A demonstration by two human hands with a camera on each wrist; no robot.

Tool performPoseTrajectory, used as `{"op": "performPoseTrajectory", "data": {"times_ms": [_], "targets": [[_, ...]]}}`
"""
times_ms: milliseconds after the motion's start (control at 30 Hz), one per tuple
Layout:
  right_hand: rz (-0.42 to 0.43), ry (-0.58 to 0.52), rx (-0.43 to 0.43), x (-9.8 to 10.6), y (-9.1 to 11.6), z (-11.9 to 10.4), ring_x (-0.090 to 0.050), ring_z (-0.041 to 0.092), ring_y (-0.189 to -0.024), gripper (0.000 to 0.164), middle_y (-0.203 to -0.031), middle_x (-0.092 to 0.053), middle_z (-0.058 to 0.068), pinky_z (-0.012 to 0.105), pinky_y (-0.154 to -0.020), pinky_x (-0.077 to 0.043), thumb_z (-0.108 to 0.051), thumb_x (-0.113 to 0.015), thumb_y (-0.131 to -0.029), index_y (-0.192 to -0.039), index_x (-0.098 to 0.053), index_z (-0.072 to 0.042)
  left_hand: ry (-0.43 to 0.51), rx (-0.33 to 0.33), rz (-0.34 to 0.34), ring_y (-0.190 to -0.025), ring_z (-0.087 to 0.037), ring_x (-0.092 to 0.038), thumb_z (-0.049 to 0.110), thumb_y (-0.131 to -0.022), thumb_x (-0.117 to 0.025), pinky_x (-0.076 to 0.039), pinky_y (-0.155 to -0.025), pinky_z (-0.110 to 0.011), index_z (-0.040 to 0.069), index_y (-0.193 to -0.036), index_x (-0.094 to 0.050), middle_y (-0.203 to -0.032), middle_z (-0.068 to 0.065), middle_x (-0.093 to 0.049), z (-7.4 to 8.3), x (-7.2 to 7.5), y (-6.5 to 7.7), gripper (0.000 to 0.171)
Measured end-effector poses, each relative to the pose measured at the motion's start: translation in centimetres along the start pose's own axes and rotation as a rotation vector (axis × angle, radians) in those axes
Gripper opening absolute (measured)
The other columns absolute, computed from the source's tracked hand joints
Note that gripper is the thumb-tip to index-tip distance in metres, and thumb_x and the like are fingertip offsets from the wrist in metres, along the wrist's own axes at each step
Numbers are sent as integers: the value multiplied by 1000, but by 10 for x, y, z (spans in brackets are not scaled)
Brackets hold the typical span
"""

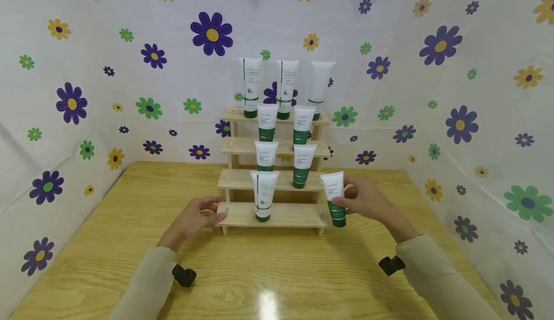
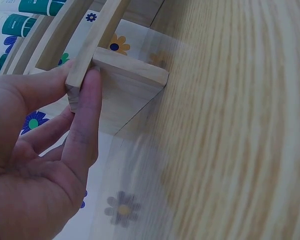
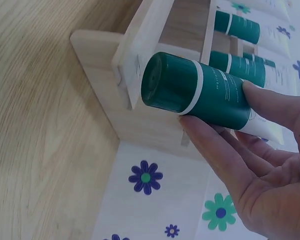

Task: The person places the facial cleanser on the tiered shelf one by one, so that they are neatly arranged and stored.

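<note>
A stepped wooden display rack (image 1: 277, 216) stands on the table, with white-and-green squeeze tubes upright on its tiers. My left hand (image 1: 200, 220) pinches the left end of the lowest shelf (image 2: 80, 72) between thumb and fingers. To the right of the rack, my right hand (image 1: 365, 199) holds a squeeze tube (image 1: 333, 192), cap down and slightly tilted, beside the lowest shelf's right end. In the right wrist view its green cap (image 3: 169, 82) points toward that shelf. One tube (image 1: 264, 195) stands near the middle of the lowest shelf.
Three taller tubes (image 1: 286, 84) line the top tier. Two tubes stand on each middle tier, including one at the right (image 1: 304, 164). Flower-printed white cloth (image 1: 389, 36) encloses the wood-grain table (image 1: 242, 272) at the back and sides.
</note>
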State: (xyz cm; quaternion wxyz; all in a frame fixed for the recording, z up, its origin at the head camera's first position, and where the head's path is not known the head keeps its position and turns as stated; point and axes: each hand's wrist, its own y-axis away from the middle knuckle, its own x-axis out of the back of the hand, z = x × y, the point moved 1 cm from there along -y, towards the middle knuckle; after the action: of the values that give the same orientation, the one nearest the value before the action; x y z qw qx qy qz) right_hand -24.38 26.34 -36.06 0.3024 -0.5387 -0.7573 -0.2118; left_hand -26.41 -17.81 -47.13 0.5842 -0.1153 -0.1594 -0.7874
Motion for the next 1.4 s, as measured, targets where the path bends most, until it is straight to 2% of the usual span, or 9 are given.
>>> {"op": "performPoseTrajectory", "data": {"times_ms": [233, 467, 867, 1100, 1400], "targets": [[27, -4, 3, -16, -7, -8, -75, 25, -88, 36, -106, -75, 26, 38, -71, -66, -11, -76, -94, -120, -59, 7, -5, 0, 2, -98, -17, -71, 27, -96, -75, -64, -85, -36, 2, -151, -48, -124, -20, -61, 1, 0, 1, 66], [42, -2, 57, -27, -14, -10, -75, 28, -93, 37, -109, -75, 24, 36, -73, -65, -11, -77, -93, -121, -61, 6, -7, 3, 4, -98, -18, -71, 26, -96, -75, -64, -86, -37, 2, -150, -48, -124, -20, -61, 0, -1, 1, 65], [98, 4, 46, -50, -20, -16, -74, 32, -102, 39, -115, -74, 23, 44, -85, -64, -11, -79, -92, -122, -60, 5, 26, -9, -6, -98, -17, -70, 22, -96, -75, -65, -86, -37, -1, -150, -48, -122, -20, -60, -2, 0, -1, 64], [112, -17, 30, -60, -23, -22, -74, 31, -103, 41, -114, -74, 21, 43, -86, -64, -10, -79, -91, -124, -60, 3, 36, -22, -12, -100, -19, -71, 21, -96, -75, -65, -86, -38, -2, -150, -46, -123, -21, -61, -3, 0, -1, 65], [113, -36, 28, -67, -25, -26, -74, 32, -103, 38, -114, -73, 22, 44, -89, -63, -10, -79, -91, -120, -60, 5, 23, -7, -6, -100, -18, -70, 22, -97, -74, -64, -87, -37, -1, -150, -47, -124, -20, -60, -3, 0, 0, 64]]}}
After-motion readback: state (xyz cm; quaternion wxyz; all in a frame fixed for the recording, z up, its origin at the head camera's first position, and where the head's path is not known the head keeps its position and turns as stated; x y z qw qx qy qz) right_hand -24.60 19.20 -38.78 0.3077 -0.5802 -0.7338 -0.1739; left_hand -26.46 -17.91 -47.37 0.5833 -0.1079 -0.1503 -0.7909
